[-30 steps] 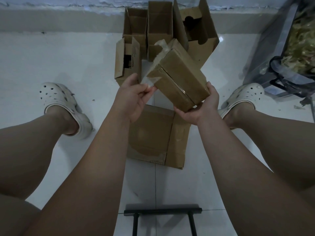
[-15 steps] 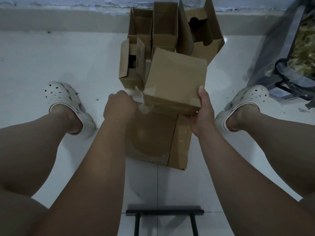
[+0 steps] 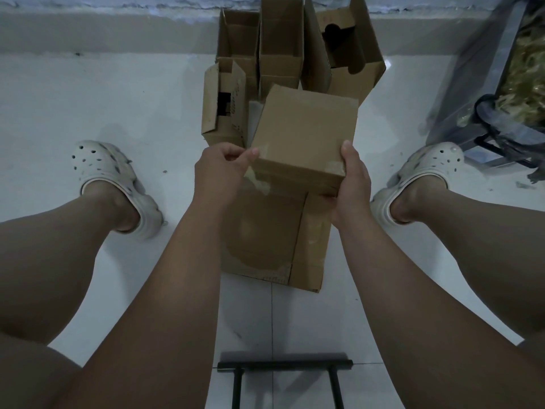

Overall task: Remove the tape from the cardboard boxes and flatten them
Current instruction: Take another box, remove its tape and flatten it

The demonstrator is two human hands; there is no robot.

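Note:
A small closed cardboard box [image 3: 303, 134] is held in the air between my knees, its broad face turned up. My right hand [image 3: 352, 184] grips its near right corner, thumb on top and fingers underneath. My left hand [image 3: 219, 169] is at the box's near left corner, thumb and fingers pinching a piece of clear tape [image 3: 259, 180] that clings to that corner. A flattened cardboard box [image 3: 274, 243] lies on the floor directly below.
Several open cardboard boxes [image 3: 280, 45] stand against the wall behind the held box. My feet in white clogs [image 3: 115, 178] flank the work area on the white tiled floor. A dark frame with a plastic bag [image 3: 507, 113] sits at right. A black stool bar [image 3: 284, 364] is near me.
The box has been turned from a tilted pose, with a strip of tape pulled off to the left, to lying flat-face up and lower. My left hand moved back to its near left corner.

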